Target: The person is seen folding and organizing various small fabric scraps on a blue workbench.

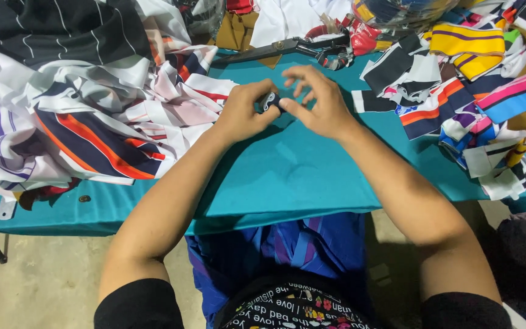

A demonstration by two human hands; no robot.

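A small black-and-white fabric scrap [270,101] is sitting pinched between both hands at the middle of the teal table cover [312,176], toward its far half. I am watching the left hand [245,113] curling around the scrap, thumb and forefinger clamped on it, while the right hand [316,103] is gripping its other end with thumb and forefinger and fanning the remaining fingers apart above it.

No package, label or sign is showing on the table from where I am looking.

A large heap of striped cloth [80,103], white, navy, orange and black, is spilling over the left side of the table, lying just beside the left hand. On the right, a pile of cut striped pieces [464,103] in yellow, purple, pink, blue and black is crowding the table's right edge, near the right hand but not touching it. A pair of dark scissors [287,47] is lying at the far edge, beyond the hands, with a clear bag [397,12] of coloured scraps resting farther back to the right; I cannot tell exactly what is in it. A small dark button-like object [84,198] is lying on the near left part of the cover. Blue fabric [275,250] is hanging in the lap below the table's near edge.
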